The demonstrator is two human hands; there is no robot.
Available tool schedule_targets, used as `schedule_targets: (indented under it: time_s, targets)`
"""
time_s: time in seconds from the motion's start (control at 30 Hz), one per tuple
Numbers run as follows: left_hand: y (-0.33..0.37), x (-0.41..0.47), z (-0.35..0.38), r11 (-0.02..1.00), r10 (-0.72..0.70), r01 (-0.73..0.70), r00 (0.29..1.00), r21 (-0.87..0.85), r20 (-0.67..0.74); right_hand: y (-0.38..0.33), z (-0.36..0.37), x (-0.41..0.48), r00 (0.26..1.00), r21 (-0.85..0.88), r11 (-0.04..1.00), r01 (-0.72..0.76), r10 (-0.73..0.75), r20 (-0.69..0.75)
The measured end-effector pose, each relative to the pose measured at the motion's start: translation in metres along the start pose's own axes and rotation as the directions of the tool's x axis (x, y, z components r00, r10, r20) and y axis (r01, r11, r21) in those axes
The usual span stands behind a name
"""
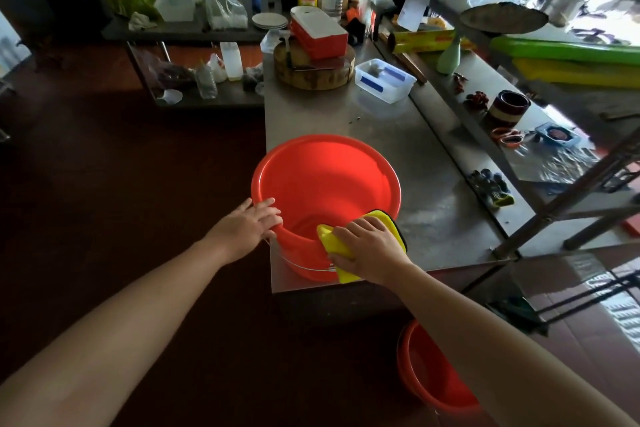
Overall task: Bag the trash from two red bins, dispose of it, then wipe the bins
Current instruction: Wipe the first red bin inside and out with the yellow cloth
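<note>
Two red bins. First bin point(325, 177) upright at the near corner of the steel table point(398, 135); second bin point(436, 381) on the floor below, to the right. Left hand point(247, 227) resting on the first bin's near-left rim, fingers point(266, 208) straight, relaxed. Right hand point(370, 246) pressing a yellow cloth point(329, 239) over the near rim, fingers curled around it.

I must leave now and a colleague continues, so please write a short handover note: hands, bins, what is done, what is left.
Left hand rests on the rim of the table bin. Right hand holds the yellow cloth against its near rim. The bin stands at the near edge of the steel table. The floor bin stands below, right. No trash visible in either: bagging seems done. Remaining: finish wiping; floor bin's state unclear.
</note>
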State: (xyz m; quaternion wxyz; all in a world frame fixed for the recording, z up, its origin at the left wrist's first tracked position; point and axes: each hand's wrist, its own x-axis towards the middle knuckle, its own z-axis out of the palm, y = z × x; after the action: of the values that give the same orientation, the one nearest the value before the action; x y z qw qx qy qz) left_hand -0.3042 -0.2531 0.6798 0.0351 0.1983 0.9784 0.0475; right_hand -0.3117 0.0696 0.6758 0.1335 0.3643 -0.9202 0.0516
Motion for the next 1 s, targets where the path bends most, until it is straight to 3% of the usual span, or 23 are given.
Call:
schedule_targets:
  time_s: [0.07,0.2,0.3,0.43,0.5,0.67,0.8,1.0]
  targets:
    - [0.003,0.003,-0.002,0.994,0.060,-0.060,0.998,0.096,0.003,0.009,0.000,-0.008,1.000,0.025,1.000,0.011,-0.011,-0.015]
    - [0.033,-0.005,0.002,0.990,0.091,-0.090,0.996,0.112,-0.004,0.008,-0.004,-0.016,1.000,0.002,1.000,0.026,-0.026,-0.001]
    - [0.069,-0.010,0.014,0.981,0.154,-0.142,0.984,0.132,-0.086,-0.008,-0.008,-0.011,1.000,0.000,1.000,-0.004,0.004,0.024]
    - [0.091,-0.008,0.023,0.995,0.092,-0.082,0.973,0.058,-0.213,-0.016,-0.014,-0.008,0.990,-0.027,0.998,-0.051,0.054,0.127]
    - [0.086,-0.008,0.022,0.990,0.130,-0.112,0.964,0.087,-0.230,-0.014,-0.016,-0.010,0.992,-0.030,0.999,-0.030,0.033,0.125]
    - [0.049,-0.013,0.016,0.982,0.179,-0.162,0.960,0.093,-0.217,0.004,-0.016,-0.019,0.998,-0.017,1.000,0.006,-0.005,0.064]
    - [0.009,-0.017,0.002,0.991,0.112,-0.098,0.983,0.095,-0.146,0.015,-0.014,-0.024,0.998,-0.013,0.999,0.050,-0.050,0.024]
    - [0.024,-0.016,-0.002,0.969,0.168,-0.160,0.985,0.191,-0.030,0.005,-0.007,-0.024,0.999,-0.049,0.998,0.034,-0.035,-0.021]
